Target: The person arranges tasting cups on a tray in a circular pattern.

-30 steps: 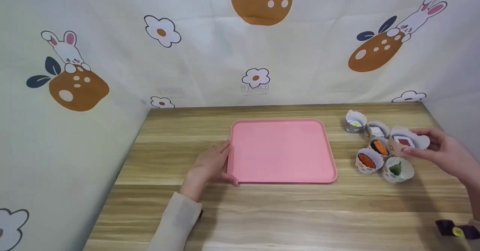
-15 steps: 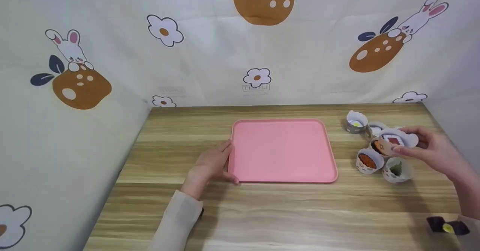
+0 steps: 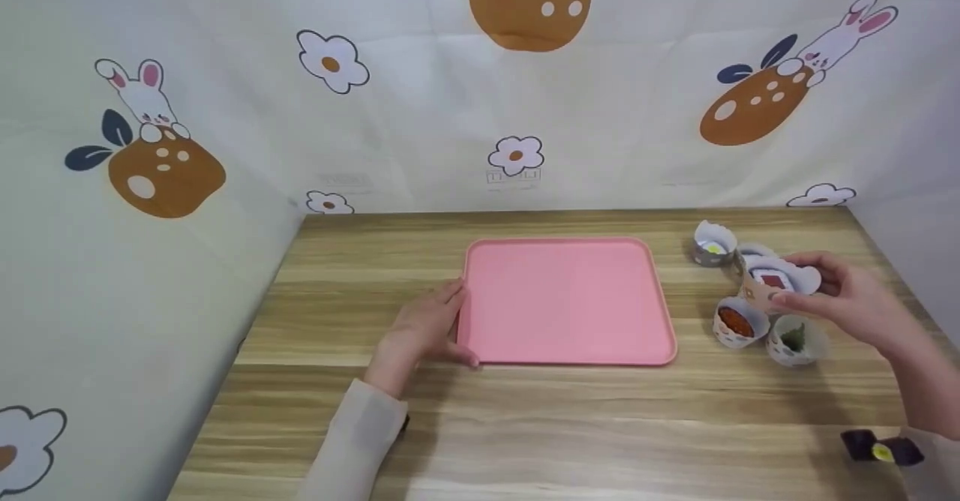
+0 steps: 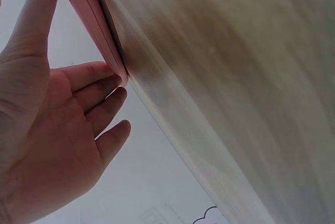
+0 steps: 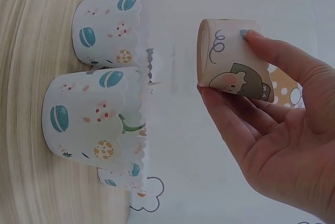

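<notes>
My left hand (image 3: 427, 325) rests at the left edge of a pink tray (image 3: 566, 302); in the left wrist view its loosely extended fingers touch the tray's rim (image 4: 97, 25). My right hand (image 3: 844, 298) pinches a paper baking cup (image 5: 233, 59) between thumb and fingers, raised above the other cups. Inside the held cup lies a small white piece with a dark red centre (image 3: 772, 281). Close around stand more paper cups: one with an orange-red filling (image 3: 735, 322), one with a green leafy piece (image 3: 795, 338). The held cup covers another cup in the head view.
Farther back, a paper cup with a white and yellow piece (image 3: 714, 246) stands beside a partly hidden cup (image 3: 754, 250). A wood-grain table (image 3: 525, 433) carries everything. Printed cloth (image 3: 420, 126) hangs behind and along the sides.
My right hand has moved left with the held cup, which now covers the cup with the orange piece. My left hand has stayed at the tray's edge.
</notes>
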`<state>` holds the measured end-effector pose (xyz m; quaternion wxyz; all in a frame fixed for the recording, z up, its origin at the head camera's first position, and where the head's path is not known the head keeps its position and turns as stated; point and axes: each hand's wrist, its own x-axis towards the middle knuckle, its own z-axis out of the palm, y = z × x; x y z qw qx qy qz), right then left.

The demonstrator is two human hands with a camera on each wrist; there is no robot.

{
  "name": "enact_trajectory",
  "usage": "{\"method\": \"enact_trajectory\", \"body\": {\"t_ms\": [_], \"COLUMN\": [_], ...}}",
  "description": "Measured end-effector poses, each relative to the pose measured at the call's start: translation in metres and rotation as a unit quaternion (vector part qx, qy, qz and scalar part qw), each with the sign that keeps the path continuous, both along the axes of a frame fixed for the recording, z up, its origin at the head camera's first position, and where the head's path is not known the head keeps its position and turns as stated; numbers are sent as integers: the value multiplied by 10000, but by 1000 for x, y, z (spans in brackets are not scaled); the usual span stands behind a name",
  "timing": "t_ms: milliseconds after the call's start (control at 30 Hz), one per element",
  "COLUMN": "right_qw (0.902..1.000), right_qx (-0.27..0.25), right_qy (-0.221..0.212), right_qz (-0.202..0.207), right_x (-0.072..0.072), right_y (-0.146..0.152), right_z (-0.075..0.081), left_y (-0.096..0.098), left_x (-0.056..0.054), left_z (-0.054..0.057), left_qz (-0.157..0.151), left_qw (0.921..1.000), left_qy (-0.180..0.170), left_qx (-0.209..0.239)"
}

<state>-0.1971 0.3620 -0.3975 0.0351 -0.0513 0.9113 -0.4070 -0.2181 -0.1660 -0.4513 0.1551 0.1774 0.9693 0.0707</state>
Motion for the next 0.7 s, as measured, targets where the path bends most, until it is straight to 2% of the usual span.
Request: {"method": "enact_trajectory", "body": {"t_ms": [267,467,700], "right_qw": [9999,9989,9988], "right_qx": [-67,-357,-348], "right_qy": [-8,126,24], "right_qz": [105,270,338], "right_x": [-3,-3,-4], "right_y": [-4,-6,-11], "right_z": [-1,-2,-1], "left_y": [0,0,0], "left_x": [1,2,2], "left_z": [-1,0,0], "left_qz": [9,-24,69], "left_qw": [10000,9998,9997], "left_qy": [23,111,14], "left_qx": [86,164,231]}}
